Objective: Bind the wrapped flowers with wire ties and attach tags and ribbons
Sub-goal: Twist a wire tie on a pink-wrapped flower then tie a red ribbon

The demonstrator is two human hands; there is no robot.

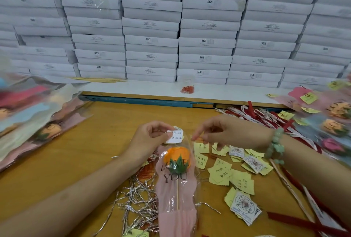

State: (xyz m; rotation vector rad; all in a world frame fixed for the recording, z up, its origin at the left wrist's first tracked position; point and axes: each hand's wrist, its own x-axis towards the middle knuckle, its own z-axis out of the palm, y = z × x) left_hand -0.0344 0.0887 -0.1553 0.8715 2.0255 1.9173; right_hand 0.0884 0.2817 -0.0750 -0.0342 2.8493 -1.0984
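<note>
Wrapped flower point(176, 176), an orange rose in a pink and clear sleeve printed with "LOVE YOU", is seen from the head camera lying near the middle of the bench point(106, 134), its stem pointing toward the near edge. A small white tag point(175, 135) is pinched between thumb and fingers of the left hand point(150, 138) just above the sleeve's open top. The right hand point(226, 134) hovers beside it, fingers loosely curled with the forefinger extended toward the tag; whether something thin is gripped cannot be told. Silver wire ties point(138, 200) are heaped left of the stem, yellow notes point(224, 174) are scattered to the right, and red ribbons point(269, 121) lie toward the far right corner. For a neat result, the tag is best held flat against the sleeve edge while being fixed, writing facing up.
</note>
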